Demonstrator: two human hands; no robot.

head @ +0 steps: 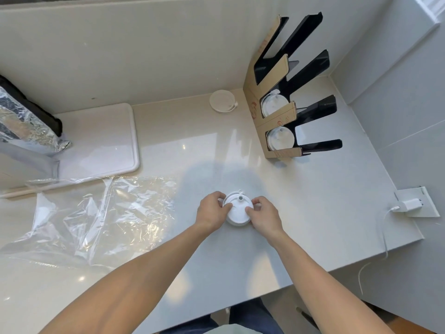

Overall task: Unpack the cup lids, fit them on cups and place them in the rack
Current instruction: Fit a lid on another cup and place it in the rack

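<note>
While arms reach forward, both hands [237, 212] clamp the lid [238, 210] from opposite sides.

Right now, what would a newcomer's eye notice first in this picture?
Both hands, left and right, press a white lid at the counter's centre. At back right, a cardboard rack holds two lidded cups. Crumpled clear plastic wrap lies to the left.

glossy countertop [313, 213], crinkled clear plastic wrap [101, 213]
</note>
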